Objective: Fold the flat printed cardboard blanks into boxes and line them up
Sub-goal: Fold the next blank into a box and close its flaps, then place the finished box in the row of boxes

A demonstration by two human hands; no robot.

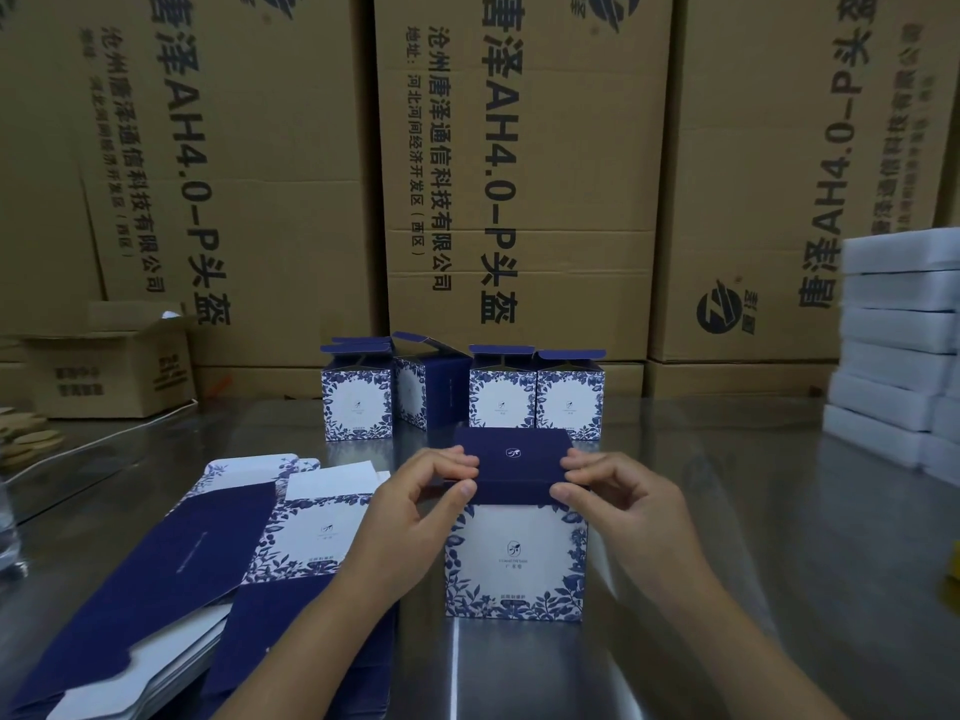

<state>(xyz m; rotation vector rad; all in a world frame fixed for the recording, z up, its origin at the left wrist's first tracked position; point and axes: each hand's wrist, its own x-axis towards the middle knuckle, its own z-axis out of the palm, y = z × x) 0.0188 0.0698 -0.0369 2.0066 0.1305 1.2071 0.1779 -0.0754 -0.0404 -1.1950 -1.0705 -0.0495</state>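
A folded box (515,563), white with blue floral print, stands upright on the steel table in front of me. Its dark blue lid flap (511,462) is bent over the top. My left hand (415,504) pinches the lid's left front corner and my right hand (618,498) pinches its right front corner. A stack of flat blue-and-white blanks (218,574) lies to the left. Behind, several folded boxes (537,394) stand in a row with their top flaps open; one of them (415,392) is turned sideways.
Large brown shipping cartons (519,174) wall off the back of the steel table (753,563). A small open carton (109,366) sits at the far left. White flat boxes (893,350) are stacked at the right edge. Wooden pieces (26,433) lie at the left edge.
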